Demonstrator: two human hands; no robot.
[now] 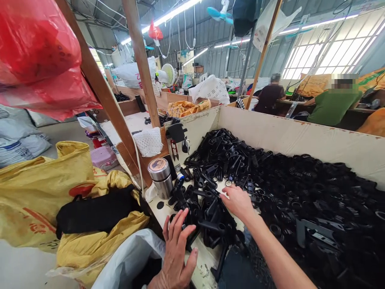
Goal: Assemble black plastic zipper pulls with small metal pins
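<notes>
My left hand (179, 249) is open, fingers spread, at the near left edge of a small heap of black plastic pieces (212, 208), long with rounded ends. Whether its fingertips touch the pieces I cannot tell. Over the right side of this heap reaches my right hand (239, 200), its thumb and forefinger apart and nothing visible between them. Some of its fingers are hidden behind the hand. Beyond it rises a much larger pile of similar black parts (288, 176), many with round rings. Both heaps lie on a pale worktop (203, 263).
Pale boards (294, 130) wall in the far side. A steel flask (161, 178) stands at the left edge, near hanging red snips (174, 150). An open white sack (129, 257) and yellow sacks (75, 168) sit lower left. Two people (333, 102) sit at the back right.
</notes>
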